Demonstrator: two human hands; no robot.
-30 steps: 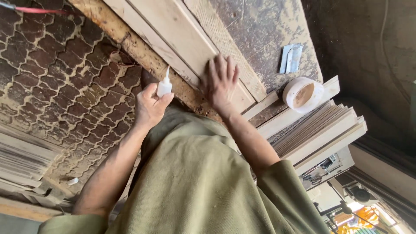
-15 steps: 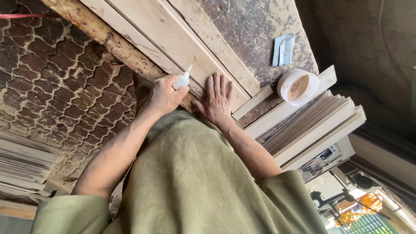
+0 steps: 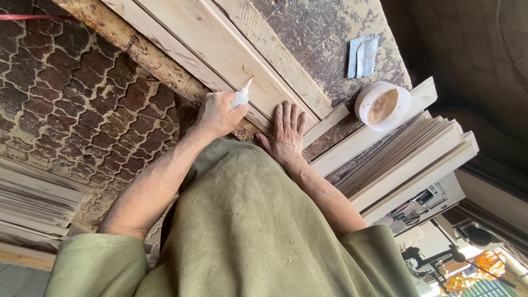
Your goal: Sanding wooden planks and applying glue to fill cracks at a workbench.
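My left hand [image 3: 216, 114] is shut on a small white glue bottle [image 3: 240, 97]. Its nozzle points at the face of a pale wooden plank [image 3: 220, 44] lying along the workbench edge. My right hand [image 3: 287, 131] lies flat, palm down with fingers spread, on the near end of the same plank, just right of the bottle. Another rougher board [image 3: 275, 55] lies beside the plank on the stained bench top [image 3: 324, 33]. My olive garment fills the lower view.
A white tape roll [image 3: 382, 105] and a folded grey metal piece [image 3: 361, 56] sit on the bench at the right. A stack of wooden slats [image 3: 407, 157] lies beyond my right hand. Patterned tile floor [image 3: 71, 93] and stacked thin boards [image 3: 33, 203] are at the left.
My left hand brought the glue bottle from beside the bench edge onto the plank, nozzle tilted to the wood. My right hand slid back toward the plank's near end.
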